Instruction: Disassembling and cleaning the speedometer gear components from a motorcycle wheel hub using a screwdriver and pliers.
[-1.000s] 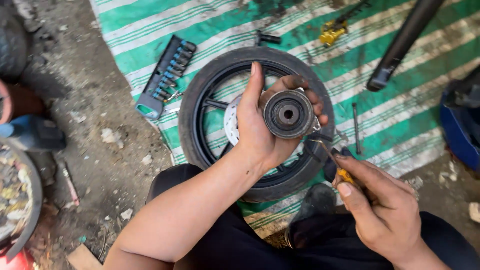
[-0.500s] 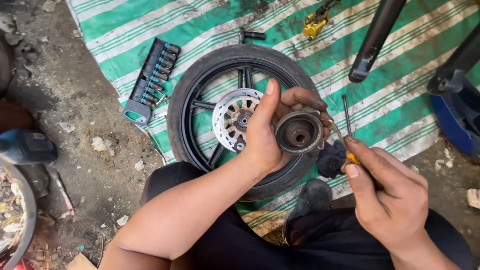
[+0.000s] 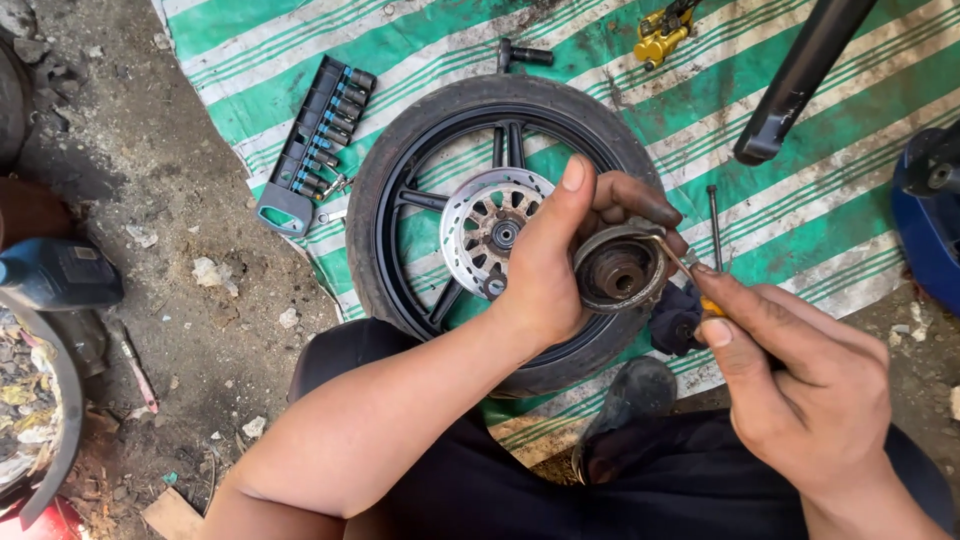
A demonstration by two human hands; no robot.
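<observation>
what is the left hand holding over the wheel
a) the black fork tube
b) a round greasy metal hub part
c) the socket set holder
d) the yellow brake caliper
b: the left hand grips a round, dirty metal hub part above the wheel, while the right hand brings a thin tool to its rim.

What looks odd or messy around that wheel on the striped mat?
Little stands out. The round metal part in the left hand looks rusty and grimy inside, where the right hand pokes a small tool. Rubble litters the dirt beside the mat.
</observation>
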